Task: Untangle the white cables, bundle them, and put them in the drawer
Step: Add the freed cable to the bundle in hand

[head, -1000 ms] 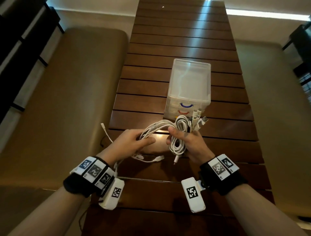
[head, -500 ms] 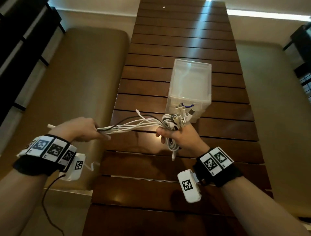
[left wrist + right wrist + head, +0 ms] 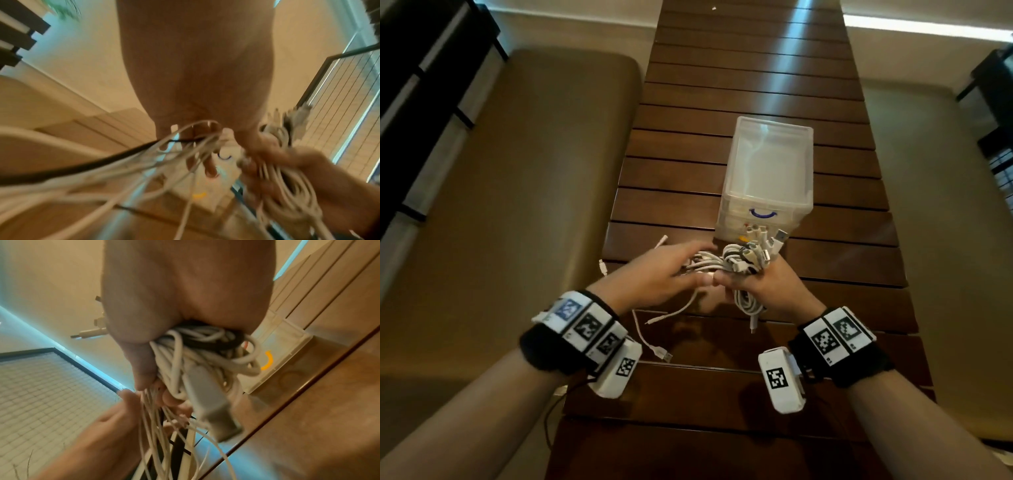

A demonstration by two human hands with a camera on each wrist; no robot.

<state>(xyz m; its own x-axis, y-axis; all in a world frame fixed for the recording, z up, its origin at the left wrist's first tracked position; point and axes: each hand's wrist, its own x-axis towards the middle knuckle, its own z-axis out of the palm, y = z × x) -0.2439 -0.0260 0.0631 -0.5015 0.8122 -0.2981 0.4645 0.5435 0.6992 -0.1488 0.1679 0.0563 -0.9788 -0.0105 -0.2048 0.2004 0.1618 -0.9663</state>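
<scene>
My right hand grips a coiled bundle of white cables above the table, with several plugs sticking up from the fist. A loop and one plug hang below it. My left hand lies right beside it, thumb against the right thumb. The loose white strands run between its thumb and fingers, and their ends dangle beneath. A black cable runs among the white ones. The translucent drawer unit stands just beyond the hands, its drawers closed, with blue and orange handles.
The dark slatted wooden table is narrow and runs away from me. Tan padded benches flank it on the left and right. Black railings stand at the far left and right edges.
Half a second ago my left hand held the strands stretched out far to the left. It has now swung back to the right hand, and the strands hang slack.
</scene>
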